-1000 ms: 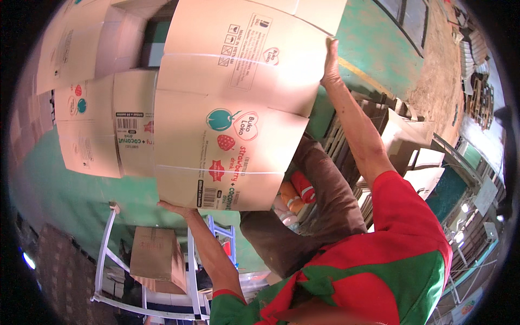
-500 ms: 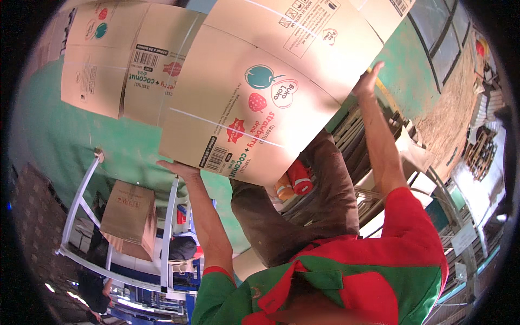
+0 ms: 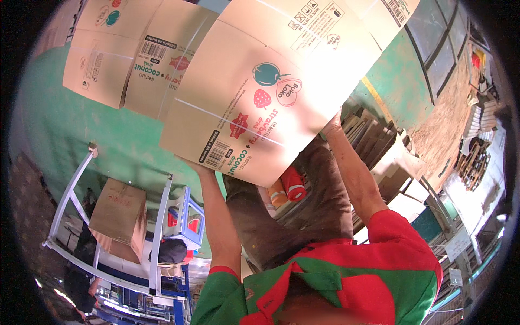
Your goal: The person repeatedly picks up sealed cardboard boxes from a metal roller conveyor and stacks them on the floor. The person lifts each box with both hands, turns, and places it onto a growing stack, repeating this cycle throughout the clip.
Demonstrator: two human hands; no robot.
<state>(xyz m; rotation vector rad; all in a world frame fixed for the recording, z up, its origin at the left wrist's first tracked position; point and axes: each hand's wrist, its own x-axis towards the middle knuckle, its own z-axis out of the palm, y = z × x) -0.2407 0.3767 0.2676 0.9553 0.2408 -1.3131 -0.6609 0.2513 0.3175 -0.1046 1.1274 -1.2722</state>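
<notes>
The stack (image 3: 216, 103) is just beyond the person's knees, left hand (image 3: 196, 166) at its near edge, right hand (image 3: 332, 125) at its right edge; fingers mostly hidden, so I cannot tell how far they close. Left of it is another cardboard stack (image 3: 151, 100); nearer, a box (image 3: 118, 214).

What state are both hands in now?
Left hand: at cardboard bundle, fingers hidden; grip can't be told.
Right hand: at bundle's edge, fingers mostly hidden; can't tell.
</notes>
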